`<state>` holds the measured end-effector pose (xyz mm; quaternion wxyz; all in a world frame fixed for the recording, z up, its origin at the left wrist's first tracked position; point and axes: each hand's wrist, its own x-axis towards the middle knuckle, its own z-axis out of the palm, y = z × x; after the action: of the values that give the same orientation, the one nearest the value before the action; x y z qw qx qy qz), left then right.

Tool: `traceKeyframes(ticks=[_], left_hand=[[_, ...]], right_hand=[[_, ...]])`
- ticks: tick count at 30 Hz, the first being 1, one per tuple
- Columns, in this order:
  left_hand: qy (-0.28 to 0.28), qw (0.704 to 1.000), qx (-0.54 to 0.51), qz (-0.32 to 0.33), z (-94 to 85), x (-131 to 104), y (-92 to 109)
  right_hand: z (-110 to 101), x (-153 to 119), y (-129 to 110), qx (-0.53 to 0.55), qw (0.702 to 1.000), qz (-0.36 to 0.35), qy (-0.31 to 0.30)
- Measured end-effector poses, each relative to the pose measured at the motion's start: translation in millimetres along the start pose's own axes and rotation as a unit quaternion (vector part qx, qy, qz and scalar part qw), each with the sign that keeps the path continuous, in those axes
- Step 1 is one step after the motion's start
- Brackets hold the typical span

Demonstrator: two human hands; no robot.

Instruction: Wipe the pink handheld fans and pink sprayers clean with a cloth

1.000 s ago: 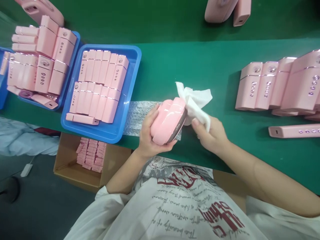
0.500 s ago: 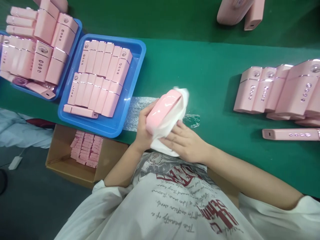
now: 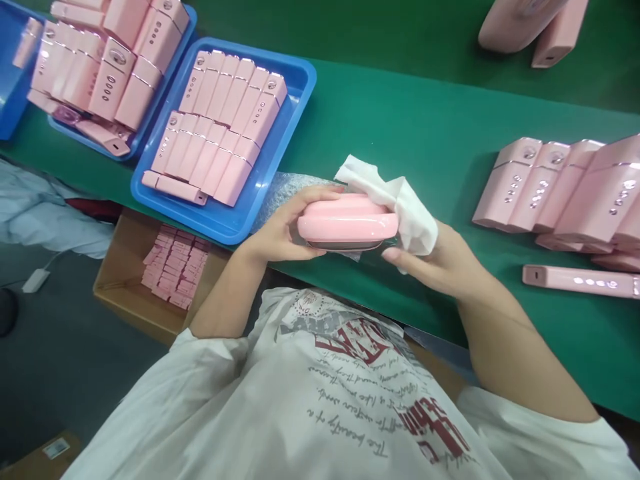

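Observation:
A glossy pink rounded device [image 3: 345, 225], its exact kind unclear, is gripped at its left end by my left hand [image 3: 290, 230], fingers behind and thumb along the front. My right hand [image 3: 440, 263] holds a white cloth [image 3: 413, 213] at the device's right end. Part of the cloth drapes over the device's upper right edge; the fingers of my right hand are largely hidden behind it. Beneath the device, a sheet of bubble wrap [image 3: 285, 190] lies on the green table [image 3: 390, 120].
A blue tray [image 3: 300, 87] of pink rectangular devices stands on the left, beside another loaded blue tray [image 3: 186, 33]. More pink devices [image 3: 545, 187] stand at the right. Below the table edge, a cardboard box [image 3: 125, 267] holds pink pieces. Two pink items [image 3: 525, 27] lie at the back.
The device has turned from a slant to nearly level. My right hand has moved right and up with the cloth, which now covers less of the device. The view has shifted slightly.

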<state>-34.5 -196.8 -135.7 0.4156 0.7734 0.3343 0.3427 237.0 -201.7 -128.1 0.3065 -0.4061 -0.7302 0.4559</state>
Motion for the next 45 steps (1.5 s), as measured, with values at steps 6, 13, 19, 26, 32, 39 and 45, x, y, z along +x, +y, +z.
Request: traceKeyframes(ticks=[6, 13, 19, 26, 32, 39, 45], left_hand=[[-0.001, 0.999, 0.045, 0.013, 5.9, -3.4, 2.3], [0.068, 0.996, 0.051, -0.035, 18.6, -0.3, -2.3], [0.072, 0.996, 0.021, -0.042, 18.3, 2.8, -5.3], [0.09, 0.996, -0.002, -0.029, 20.1, -2.0, -13.5], [0.221, 0.973, -0.017, -0.064, 42.4, -19.0, -11.4], [0.114, 0.987, -0.087, -0.078, 20.3, -16.6, 4.5], [0.099, 0.981, -0.147, -0.08, 26.0, 19.4, -10.6]], right_hand=[[19.3, 13.5, 10.0, -0.008, 0.998, -0.05, -0.027], [24.5, 20.0, 16.8, 0.019, 0.994, -0.105, -0.029], [23.1, 21.3, 18.5, 0.013, 0.994, -0.106, -0.029], [20.0, 19.9, 21.0, 0.033, 0.995, -0.09, -0.028], [15.1, 14.2, 24.4, -0.036, 0.996, -0.083, 0.02], [19.1, 5.8, 13.0, -0.073, 0.968, -0.236, 0.043], [29.9, -0.3, -3.1, -0.024, 0.956, -0.253, 0.148]])
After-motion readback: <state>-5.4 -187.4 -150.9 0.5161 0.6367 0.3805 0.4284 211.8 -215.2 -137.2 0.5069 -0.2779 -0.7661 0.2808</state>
